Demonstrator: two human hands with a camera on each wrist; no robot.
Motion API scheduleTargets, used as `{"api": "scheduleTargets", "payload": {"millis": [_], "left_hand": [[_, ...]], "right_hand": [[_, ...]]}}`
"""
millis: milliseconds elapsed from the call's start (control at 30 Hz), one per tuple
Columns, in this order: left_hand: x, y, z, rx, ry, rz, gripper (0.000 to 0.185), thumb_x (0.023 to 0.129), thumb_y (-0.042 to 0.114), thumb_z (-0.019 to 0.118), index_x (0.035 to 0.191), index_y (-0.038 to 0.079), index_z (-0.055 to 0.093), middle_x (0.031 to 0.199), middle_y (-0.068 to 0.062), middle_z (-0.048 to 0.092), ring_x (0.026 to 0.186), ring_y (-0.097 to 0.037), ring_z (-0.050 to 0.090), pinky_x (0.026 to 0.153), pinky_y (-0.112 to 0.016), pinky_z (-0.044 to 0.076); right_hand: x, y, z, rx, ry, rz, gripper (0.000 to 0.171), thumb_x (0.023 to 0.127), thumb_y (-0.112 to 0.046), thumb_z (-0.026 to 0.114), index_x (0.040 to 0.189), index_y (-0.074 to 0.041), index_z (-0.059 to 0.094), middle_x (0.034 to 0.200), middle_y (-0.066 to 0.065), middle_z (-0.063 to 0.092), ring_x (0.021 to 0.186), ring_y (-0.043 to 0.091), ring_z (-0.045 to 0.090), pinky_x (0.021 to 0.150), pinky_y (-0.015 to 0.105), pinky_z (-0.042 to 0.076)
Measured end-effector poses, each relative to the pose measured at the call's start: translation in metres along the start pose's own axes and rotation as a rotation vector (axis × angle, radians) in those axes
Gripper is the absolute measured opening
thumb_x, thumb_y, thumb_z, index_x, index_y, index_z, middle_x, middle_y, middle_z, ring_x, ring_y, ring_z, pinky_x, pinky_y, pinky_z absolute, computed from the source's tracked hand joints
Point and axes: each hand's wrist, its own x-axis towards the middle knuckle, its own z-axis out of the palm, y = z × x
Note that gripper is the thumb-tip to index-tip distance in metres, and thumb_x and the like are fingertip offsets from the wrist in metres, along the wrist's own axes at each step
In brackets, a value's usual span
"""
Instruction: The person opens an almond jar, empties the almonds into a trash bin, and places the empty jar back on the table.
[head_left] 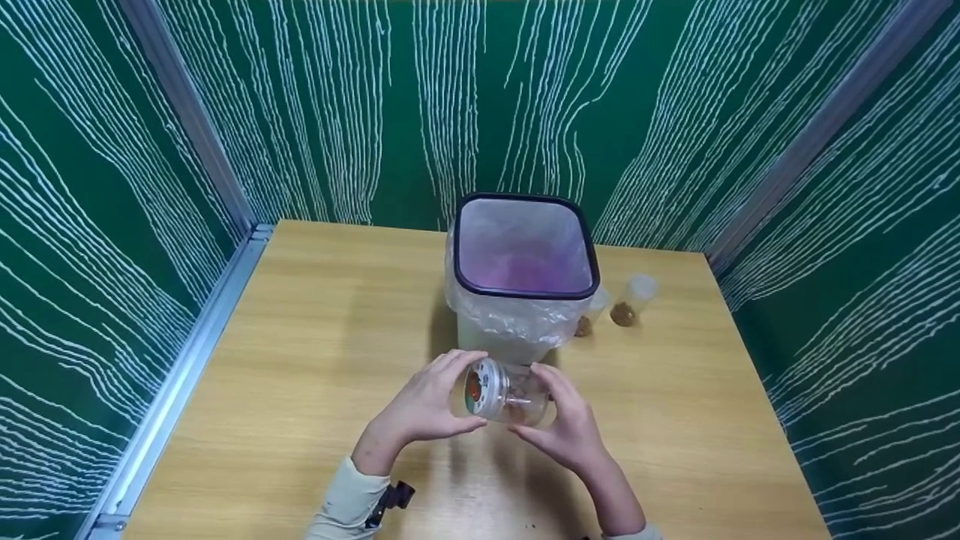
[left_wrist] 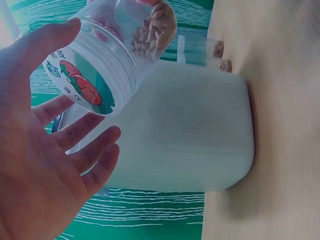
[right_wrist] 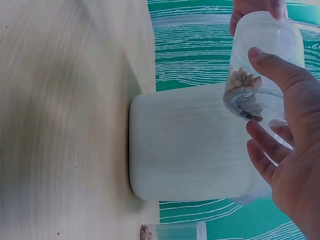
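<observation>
A clear plastic jar (head_left: 527, 395) lies on its side in the air in front of a bin, held between both hands. Its lid (head_left: 487, 388) points left and bears a printed red strawberry picture. My left hand (head_left: 424, 405) holds the lid end, thumb at the rim, with its lower fingers spread in the left wrist view. At the jar's base end, my right hand (head_left: 570, 424) grips between thumb and fingers. Tan-brown, nut-like pieces (left_wrist: 155, 32) have gathered low inside the jar, toward its base.
Directly behind the hands stands a pale bin (left_wrist: 185, 125) with a black rim (head_left: 525, 294) and a clear liner bag folded over it. Right of it are two clear containers (head_left: 643, 289) with brown contents. Green, white-streaked walls (head_left: 300, 112) enclose the wooden table (head_left: 300, 337).
</observation>
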Motion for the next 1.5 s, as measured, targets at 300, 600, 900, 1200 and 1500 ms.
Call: {"api": "scheduleTargets", "payload": {"millis": [300, 600, 900, 1200, 1500], "left_hand": [[-0.008, -0.003, 0.001, -0.026, 0.020, -0.018, 0.087, 0.071, 0.042, 0.082, 0.143, 0.021, 0.038, 0.134, 0.007, 0.048, 0.124, -0.015, 0.046, 0.102, -0.037, 0.040], [-0.019, -0.008, 0.002, -0.072, 0.035, -0.103, 0.090, 0.060, 0.031, 0.086, 0.134, 0.017, 0.036, 0.123, 0.004, 0.049, 0.108, -0.015, 0.051, 0.092, -0.035, 0.046], [-0.029, -0.016, 0.005, -0.024, 0.034, -0.164, 0.095, 0.061, 0.034, 0.086, 0.142, 0.024, 0.036, 0.131, 0.005, 0.049, 0.113, -0.017, 0.050, 0.092, -0.042, 0.045], [-0.036, -0.025, 0.005, -0.026, 0.087, -0.223, 0.089, 0.058, 0.038, 0.088, 0.133, 0.020, 0.044, 0.122, 0.006, 0.054, 0.113, -0.019, 0.051, 0.095, -0.045, 0.042], [-0.045, -0.034, 0.005, 0.030, 0.069, -0.211, 0.094, 0.063, 0.046, 0.087, 0.142, 0.016, 0.046, 0.135, 0.001, 0.053, 0.125, -0.023, 0.047, 0.103, -0.047, 0.035]], "right_hand": [[-0.004, 0.005, -0.001, 0.042, -0.010, 0.026, 0.091, 0.055, -0.019, 0.095, 0.133, -0.001, 0.052, 0.131, 0.009, 0.054, 0.113, 0.020, 0.055, 0.075, 0.029, 0.054], [-0.012, 0.006, -0.002, 0.025, 0.014, 0.070, 0.094, 0.053, -0.023, 0.096, 0.134, -0.003, 0.053, 0.131, 0.008, 0.055, 0.110, 0.018, 0.055, 0.072, 0.028, 0.052], [-0.012, 0.004, 0.000, 0.020, 0.046, 0.057, 0.096, 0.052, -0.021, 0.096, 0.137, -0.011, 0.051, 0.130, 0.005, 0.056, 0.105, 0.017, 0.055, 0.071, 0.025, 0.049], [-0.010, 0.005, 0.003, 0.059, 0.102, 0.023, 0.095, 0.047, -0.014, 0.098, 0.131, 0.002, 0.054, 0.123, 0.010, 0.060, 0.092, 0.021, 0.057, 0.072, 0.021, 0.046], [-0.001, -0.025, -0.003, 0.069, 0.112, 0.016, 0.093, 0.041, 0.000, 0.096, 0.123, 0.012, 0.055, 0.109, 0.022, 0.061, 0.083, 0.030, 0.057, 0.068, 0.020, 0.045]]}}
